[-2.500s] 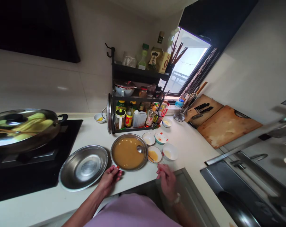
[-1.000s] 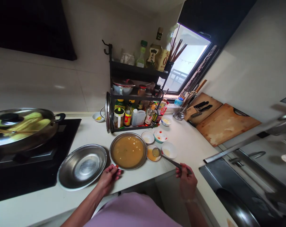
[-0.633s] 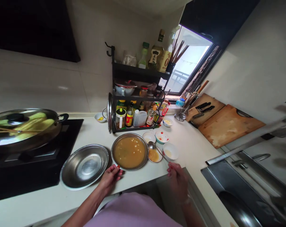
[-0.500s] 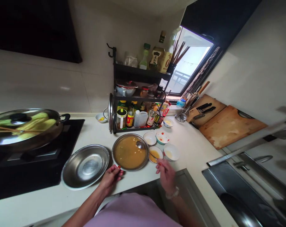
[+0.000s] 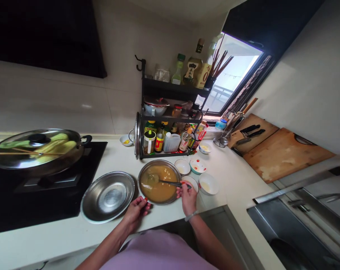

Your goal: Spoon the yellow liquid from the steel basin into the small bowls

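Left hand (image 5: 136,210): pinches near rim of steel dish (image 5: 158,161), on counter (image 5: 116,159)
Right hand (image 5: 187,195): closed round spoon (image 5: 166,182) handle
Change: spoon, a second ago over sauce bowl (image 5: 193,179), now dips in the dish's brown liquid

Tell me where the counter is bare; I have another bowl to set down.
Bare counter lies between the small bowls and the cutting boards, and between the stove and the rack. Crowded: around the pan of brown liquid, where the left hand grips its rim and the right hand holds the spoon.
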`<state>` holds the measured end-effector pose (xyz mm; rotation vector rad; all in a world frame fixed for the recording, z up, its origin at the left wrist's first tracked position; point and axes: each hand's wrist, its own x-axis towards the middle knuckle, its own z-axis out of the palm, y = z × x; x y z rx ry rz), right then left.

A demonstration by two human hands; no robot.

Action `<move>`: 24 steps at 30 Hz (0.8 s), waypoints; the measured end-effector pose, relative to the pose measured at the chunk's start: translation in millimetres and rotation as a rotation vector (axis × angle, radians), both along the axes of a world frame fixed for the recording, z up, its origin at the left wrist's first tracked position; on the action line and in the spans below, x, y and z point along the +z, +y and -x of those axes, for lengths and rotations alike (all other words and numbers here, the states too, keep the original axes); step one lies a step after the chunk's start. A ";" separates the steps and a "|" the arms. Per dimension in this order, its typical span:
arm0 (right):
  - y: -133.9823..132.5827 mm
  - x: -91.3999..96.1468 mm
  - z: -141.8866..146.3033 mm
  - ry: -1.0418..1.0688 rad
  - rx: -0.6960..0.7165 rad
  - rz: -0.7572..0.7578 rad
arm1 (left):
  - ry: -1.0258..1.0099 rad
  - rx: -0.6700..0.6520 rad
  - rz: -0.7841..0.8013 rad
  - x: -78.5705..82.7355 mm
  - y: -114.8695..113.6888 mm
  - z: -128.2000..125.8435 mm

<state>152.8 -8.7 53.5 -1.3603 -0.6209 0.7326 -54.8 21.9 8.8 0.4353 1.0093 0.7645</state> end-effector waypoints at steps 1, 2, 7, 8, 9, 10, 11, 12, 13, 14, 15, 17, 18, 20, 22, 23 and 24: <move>-2.9 2.6 -3.5 0.037 -0.019 -0.003 | 0.000 -0.003 0.001 0.1 0.0 0.3; -6.6 5.3 -6.7 0.063 -0.033 -0.008 | 0.000 -0.007 -0.001 0.2 -0.1 0.6; -30.5 14.9 -18.5 0.083 -0.099 -0.036 | -0.002 -0.013 -0.006 -1.9 0.2 2.0; -35.2 16.0 -20.5 0.072 -0.116 -0.038 | -0.007 -0.014 -0.006 -2.5 0.4 2.1; -39.7 17.0 -22.8 0.059 -0.131 -0.038 | -0.012 -0.013 -0.004 -2.8 0.6 2.1; -43.8 17.9 -25.2 0.046 -0.146 -0.036 | -0.016 -0.013 -0.002 -2.9 0.7 2.1; -47.6 18.8 -27.8 0.032 -0.164 -0.035 | -0.017 -0.012 0.002 -2.8 0.9 2.0; -51.0 19.9 -30.6 0.020 -0.182 -0.035 | -0.014 -0.011 0.009 -2.5 1.0 1.9; -54.1 21.1 -33.6 0.012 -0.201 -0.037 | -0.009 -0.009 0.016 -2.1 1.0 1.7; -57.1 22.6 -36.6 0.009 -0.220 -0.040 | -0.005 -0.007 0.022 -1.6 1.0 1.5; -60.0 24.4 -39.7 0.008 -0.242 -0.044 | -0.005 -0.003 0.026 -1.2 0.8 1.4; -66.2 28.9 -45.9 0.014 -0.281 -0.043 | -0.008 0.009 0.032 -0.9 0.3 1.0; -69.6 31.6 -49.1 0.018 -0.295 -0.042 | -0.009 0.014 0.035 -0.9 0.0 0.9; -77.0 37.4 -55.6 0.028 -0.319 -0.035 | -0.009 0.020 0.040 -1.2 -0.8 0.8; -84.8 43.1 -62.6 0.026 -0.346 -0.031 | -0.006 0.022 0.041 -1.7 -1.3 1.0; -88.7 45.7 -66.3 0.017 -0.364 -0.030 | -0.007 0.022 0.037 -2.0 -1.4 1.1; -92.4 47.9 -70.0 0.001 -0.383 -0.029 | -0.008 0.020 0.031 -2.4 -1.5 1.2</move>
